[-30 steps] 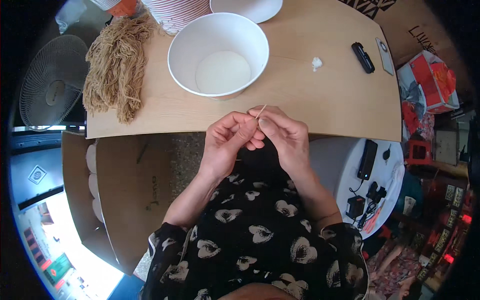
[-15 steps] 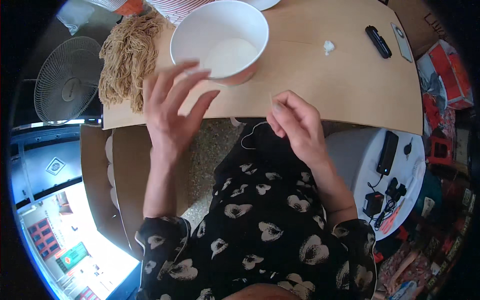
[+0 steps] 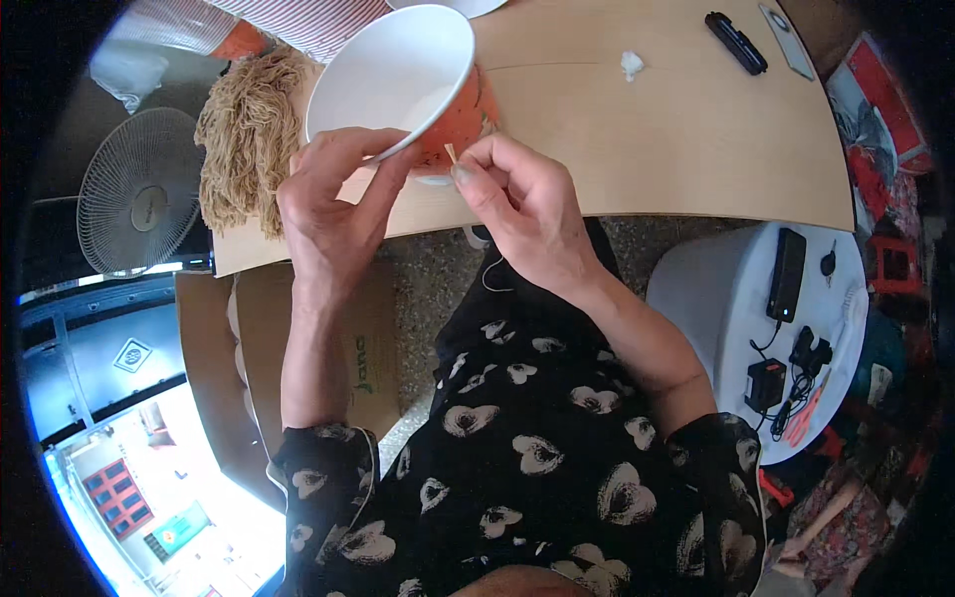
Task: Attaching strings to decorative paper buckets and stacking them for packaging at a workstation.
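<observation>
A large paper bucket (image 3: 458, 119), white inside and orange outside, tilts on the table. My left hand (image 3: 338, 199) is closed on its near rim, thumb outside and fingers over the edge. Close to the bucket's orange side, my right hand (image 3: 522, 199) pinches a thin pale strip (image 3: 451, 152) between thumb and forefinger. Only the strip's tip shows, so its exact kind cannot be made out.
Beige yarn strands (image 3: 249, 139) hang over the table's left edge near a fan (image 3: 147, 204). Stacked striped paper buckets (image 3: 288, 25) stand behind. A white scrap (image 3: 632, 66), a black clip-like tool (image 3: 736, 43) and a white stool with chargers (image 3: 846, 338) are at right.
My left hand has come down from the air onto the bucket's rim, and the bucket now tilts. My right hand has moved left with the pale strip, up to the bucket's side.
</observation>
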Action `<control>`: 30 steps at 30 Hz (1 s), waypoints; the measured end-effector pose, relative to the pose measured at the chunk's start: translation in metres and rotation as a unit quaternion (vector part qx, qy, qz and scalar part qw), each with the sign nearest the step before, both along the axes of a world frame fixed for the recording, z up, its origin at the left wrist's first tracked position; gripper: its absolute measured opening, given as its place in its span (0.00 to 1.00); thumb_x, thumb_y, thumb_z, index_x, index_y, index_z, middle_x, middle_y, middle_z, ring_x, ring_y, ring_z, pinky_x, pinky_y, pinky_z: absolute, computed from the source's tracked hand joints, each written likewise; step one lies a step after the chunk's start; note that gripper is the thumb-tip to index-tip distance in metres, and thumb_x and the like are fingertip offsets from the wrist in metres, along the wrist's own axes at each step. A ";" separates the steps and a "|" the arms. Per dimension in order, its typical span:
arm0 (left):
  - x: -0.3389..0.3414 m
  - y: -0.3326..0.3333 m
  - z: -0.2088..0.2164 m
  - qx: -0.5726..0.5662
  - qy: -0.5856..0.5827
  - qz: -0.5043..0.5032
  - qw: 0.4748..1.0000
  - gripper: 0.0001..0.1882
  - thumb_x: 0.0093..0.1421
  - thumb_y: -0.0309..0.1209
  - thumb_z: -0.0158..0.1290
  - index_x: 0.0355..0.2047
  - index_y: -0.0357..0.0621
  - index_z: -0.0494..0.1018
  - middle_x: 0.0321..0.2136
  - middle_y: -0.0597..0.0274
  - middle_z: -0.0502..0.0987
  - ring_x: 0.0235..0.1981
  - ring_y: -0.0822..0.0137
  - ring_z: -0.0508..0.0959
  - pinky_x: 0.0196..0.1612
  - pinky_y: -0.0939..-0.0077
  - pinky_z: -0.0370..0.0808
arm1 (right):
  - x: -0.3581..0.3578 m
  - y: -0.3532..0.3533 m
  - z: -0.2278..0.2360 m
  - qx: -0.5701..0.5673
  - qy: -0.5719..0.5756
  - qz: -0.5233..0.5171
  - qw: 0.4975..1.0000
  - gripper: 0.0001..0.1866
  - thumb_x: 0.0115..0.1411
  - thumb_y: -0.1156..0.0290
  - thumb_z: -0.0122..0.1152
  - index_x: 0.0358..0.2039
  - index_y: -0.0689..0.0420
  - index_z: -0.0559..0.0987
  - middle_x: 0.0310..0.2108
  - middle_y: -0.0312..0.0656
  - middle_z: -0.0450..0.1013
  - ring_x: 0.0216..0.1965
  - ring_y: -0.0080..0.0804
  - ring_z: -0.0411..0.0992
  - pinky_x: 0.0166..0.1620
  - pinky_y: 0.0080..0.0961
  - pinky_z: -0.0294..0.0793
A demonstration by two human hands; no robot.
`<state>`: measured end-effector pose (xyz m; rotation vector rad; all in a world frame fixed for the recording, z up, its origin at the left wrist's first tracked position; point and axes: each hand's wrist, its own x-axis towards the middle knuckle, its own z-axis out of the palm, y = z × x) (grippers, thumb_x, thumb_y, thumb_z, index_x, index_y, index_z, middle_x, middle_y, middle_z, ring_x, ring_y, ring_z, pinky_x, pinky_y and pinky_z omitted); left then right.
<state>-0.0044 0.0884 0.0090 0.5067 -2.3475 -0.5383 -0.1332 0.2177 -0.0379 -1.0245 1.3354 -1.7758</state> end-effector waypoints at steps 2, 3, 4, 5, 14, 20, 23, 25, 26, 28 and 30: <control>0.001 -0.001 0.002 0.041 0.010 0.005 0.999 0.08 0.54 0.24 0.63 0.36 0.41 0.80 0.29 0.63 0.82 0.33 0.67 0.80 0.42 0.71 0.74 | -0.001 -0.003 0.002 -0.006 0.009 0.002 1.000 0.08 0.67 0.73 0.54 0.32 0.64 0.71 0.21 0.31 0.67 0.22 0.13 0.62 0.24 0.17 0.62; 0.002 -0.002 0.002 0.085 0.024 0.011 0.996 0.08 0.54 0.24 0.63 0.36 0.40 0.80 0.30 0.63 0.81 0.34 0.68 0.80 0.42 0.72 0.75 | -0.002 -0.005 0.003 -0.009 0.009 0.002 1.000 0.08 0.67 0.73 0.54 0.32 0.64 0.71 0.21 0.31 0.67 0.22 0.13 0.62 0.24 0.17 0.62; 0.004 -0.004 0.003 0.129 0.038 0.018 0.991 0.08 0.55 0.23 0.63 0.36 0.39 0.80 0.31 0.64 0.81 0.34 0.68 0.80 0.42 0.73 0.75 | -0.002 -0.007 0.005 -0.018 0.011 0.001 1.000 0.09 0.67 0.72 0.54 0.32 0.64 0.71 0.21 0.31 0.67 0.22 0.14 0.62 0.24 0.18 0.62; 0.006 -0.006 0.005 0.126 0.038 0.019 0.991 0.08 0.55 0.23 0.63 0.36 0.39 0.80 0.31 0.64 0.81 0.34 0.68 0.80 0.42 0.73 0.75 | -0.002 -0.009 0.006 -0.027 0.012 0.000 1.000 0.09 0.67 0.71 0.54 0.32 0.64 0.71 0.21 0.31 0.67 0.22 0.14 0.62 0.24 0.18 0.62; 0.054 -0.037 0.009 -0.041 -0.090 0.003 0.995 0.11 0.53 0.18 0.59 0.38 0.42 0.80 0.41 0.60 0.81 0.59 0.52 0.71 0.61 0.59 0.67 | -0.017 -0.003 0.003 -0.009 0.052 -0.031 0.998 0.08 0.66 0.71 0.58 0.35 0.65 0.76 0.19 0.27 0.68 0.20 0.09 0.60 0.22 0.12 0.57; 0.035 -0.013 0.015 -0.118 -0.123 -0.019 0.985 0.18 0.51 0.23 0.63 0.43 0.46 0.79 0.50 0.60 0.78 0.62 0.50 0.68 0.64 0.55 0.63 | -0.005 -0.002 -0.022 -0.005 0.012 -0.049 0.999 0.06 0.63 0.74 0.60 0.34 0.66 0.78 0.18 0.27 0.69 0.19 0.09 0.60 0.21 0.13 0.57; 0.020 -0.005 0.005 -0.089 -0.097 -0.029 0.991 0.18 0.50 0.26 0.65 0.43 0.46 0.79 0.45 0.61 0.80 0.58 0.53 0.72 0.60 0.58 0.65 | 0.000 -0.006 -0.019 0.006 0.024 -0.040 0.999 0.06 0.63 0.74 0.60 0.34 0.66 0.78 0.17 0.27 0.68 0.19 0.09 0.60 0.22 0.13 0.57; 0.013 -0.004 0.000 -0.076 -0.061 -0.017 0.995 0.14 0.51 0.26 0.65 0.40 0.46 0.80 0.39 0.61 0.82 0.52 0.56 0.78 0.55 0.62 0.69 | 0.000 -0.008 -0.017 0.012 0.031 -0.041 0.999 0.06 0.63 0.75 0.60 0.33 0.66 0.78 0.17 0.27 0.67 0.19 0.09 0.60 0.22 0.13 0.57; 0.012 -0.005 -0.002 -0.076 -0.061 -0.020 0.995 0.14 0.51 0.26 0.65 0.40 0.46 0.80 0.39 0.61 0.82 0.52 0.56 0.78 0.55 0.62 0.69 | -0.001 -0.010 -0.017 0.007 0.020 -0.046 0.999 0.07 0.63 0.74 0.61 0.33 0.66 0.78 0.17 0.27 0.67 0.19 0.09 0.60 0.22 0.13 0.57; 0.010 -0.006 -0.005 -0.074 -0.050 -0.016 0.996 0.11 0.52 0.25 0.64 0.37 0.44 0.80 0.37 0.60 0.82 0.47 0.57 0.80 0.50 0.64 0.71 | -0.004 -0.013 -0.018 0.001 0.009 -0.055 0.998 0.07 0.62 0.74 0.61 0.33 0.66 0.78 0.17 0.27 0.68 0.19 0.09 0.59 0.22 0.13 0.57; 0.007 -0.002 -0.005 -0.064 -0.045 -0.010 0.997 0.10 0.52 0.24 0.63 0.36 0.44 0.79 0.35 0.60 0.82 0.43 0.58 0.81 0.49 0.65 0.72 | -0.006 -0.015 -0.021 -0.002 -0.001 -0.056 0.998 0.07 0.62 0.74 0.60 0.32 0.67 0.78 0.18 0.28 0.69 0.20 0.09 0.60 0.22 0.13 0.58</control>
